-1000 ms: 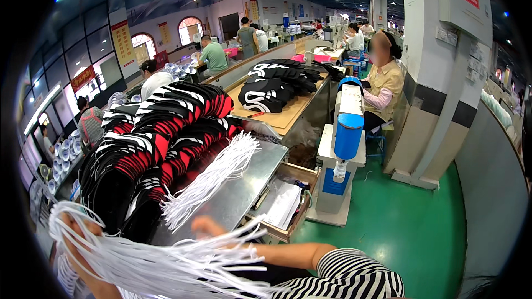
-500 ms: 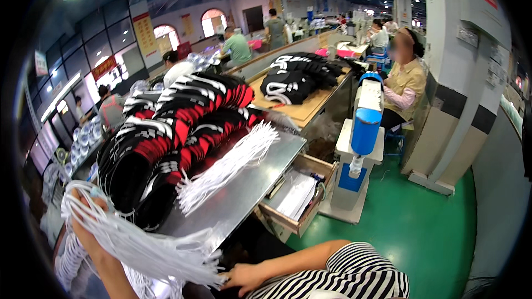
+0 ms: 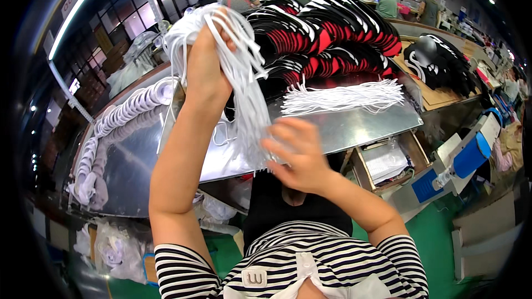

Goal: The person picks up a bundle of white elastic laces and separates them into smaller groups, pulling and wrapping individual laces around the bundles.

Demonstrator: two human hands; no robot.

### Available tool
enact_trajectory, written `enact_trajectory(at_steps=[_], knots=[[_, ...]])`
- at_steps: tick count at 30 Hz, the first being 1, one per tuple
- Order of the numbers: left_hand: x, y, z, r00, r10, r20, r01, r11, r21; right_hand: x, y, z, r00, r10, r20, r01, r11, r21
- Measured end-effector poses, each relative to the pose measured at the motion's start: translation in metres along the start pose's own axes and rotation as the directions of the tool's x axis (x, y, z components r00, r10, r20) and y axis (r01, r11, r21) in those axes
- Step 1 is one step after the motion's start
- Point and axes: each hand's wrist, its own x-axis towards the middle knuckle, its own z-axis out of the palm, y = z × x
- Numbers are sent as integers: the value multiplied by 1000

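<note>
A long bundle of white shoelaces point(image 3: 246, 97) hangs from my left hand point(image 3: 213, 55), which is raised over the table and closed around its upper part. Some laces loop over the back of that hand. Beside the lower ends of the bundle is my right hand point(image 3: 299, 155), fingers stretched and apart, a little blurred. Whether its fingertips touch the laces I cannot tell. A second bundle of white laces point(image 3: 343, 98) lies flat on the metal table point(image 3: 371, 124), in front of heaped black, red and white shoe uppers point(image 3: 327, 33).
Curved rows of nested white pieces point(image 3: 133, 105) line the table's left side. An open drawer point(image 3: 382, 160) with papers juts out at right, near a blue and white machine point(image 3: 471, 155). More black uppers point(image 3: 443, 63) lie on a board. Plastic bags point(image 3: 116, 249) sit below. People work farther back.
My view has swung to the left and down. My left hand still grips the laces, now raised before me; my right hand has come up from my lap side to the bundle's lower ends.
</note>
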Motion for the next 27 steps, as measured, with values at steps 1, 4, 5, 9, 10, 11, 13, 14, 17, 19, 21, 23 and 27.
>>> enact_trajectory(at_steps=[1,4,5,9,10,11,13,14,17,19,21,23,27], knots=[[-2,14,9,998,32,-55,-33,999,-15,-4,-4,27,985,72,158,-73,997,3],[17,32,11,997,81,14,-80,994,-81,-73,13,103,876,202,439,-155,978,-141],[17,39,13,995,92,-49,-94,995,-45,-84,6,106,862,203,465,-142,976,-164],[21,45,-15,995,28,-95,-28,1000,-3,-127,17,111,847,148,511,-173,985,3],[22,42,-13,990,-4,-138,-1,999,-32,-125,16,97,822,227,523,-195,974,-115],[20,37,-8,987,3,-163,-31,986,-166,-129,26,96,852,277,445,-315,949,12],[21,32,-7,996,14,-86,-27,989,-148,-135,35,90,850,330,411,-404,909,106],[22,32,-9,999,24,-49,-31,990,-140,-136,33,88,849,355,391,-434,891,135],[31,46,-21,999,25,-37,-31,986,-161,-132,18,79,808,493,322,-565,803,188],[43,54,-32,1000,6,-7,-7,981,-196,-134,24,73,796,498,345,-584,782,219],[49,51,-44,992,8,-127,-26,990,-141,-133,22,73,772,534,345,-629,721,291],[48,51,-43,987,-3,-160,-20,990,-142,-123,20,69,852,436,289,-504,832,232],[43,47,-36,991,-14,-135,-4,991,-136,-116,14,68,909,365,200,-404,889,217]])
